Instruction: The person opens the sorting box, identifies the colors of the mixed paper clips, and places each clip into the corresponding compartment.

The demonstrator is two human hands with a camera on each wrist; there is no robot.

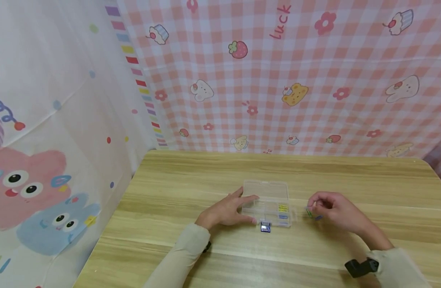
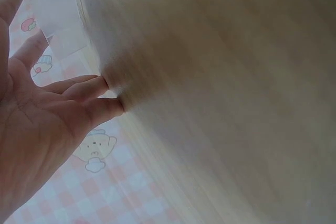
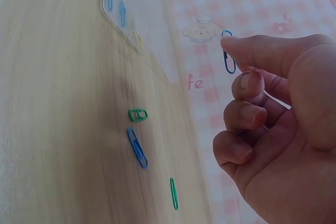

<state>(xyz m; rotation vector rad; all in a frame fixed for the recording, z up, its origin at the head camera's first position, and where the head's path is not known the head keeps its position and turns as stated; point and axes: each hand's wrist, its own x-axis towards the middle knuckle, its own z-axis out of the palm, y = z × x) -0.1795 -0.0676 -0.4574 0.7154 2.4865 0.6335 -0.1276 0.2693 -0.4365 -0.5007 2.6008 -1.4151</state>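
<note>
Blue clip (image 3: pixel 226 59) is pinched in the right hand (image 1: pixel 333 211), near loose clips (image 3: pixel 137 148) on the table (image 1: pixel 177 180), right of the box (image 1: pixel 271 208) with yellow clips (image 1: pixel 283 208) in it, the left hand (image 1: pixel 225 210) spread at the box's left edge, checked cloth (image 1: pixel 263 80) hanging beyond

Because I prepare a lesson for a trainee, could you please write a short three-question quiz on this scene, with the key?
1. Which hand pinches a blue, oval wire paper clip?
2. True or false: every loose paper clip on the pale wood-grain table is yellow.
3. Which paper clip colours show inside the clear, rectangular plastic box?
a) red and black
b) yellow and blue
c) orange and purple

Key:
1. The right hand.
2. False; green paper clips and blue lie there.
3. b
</note>
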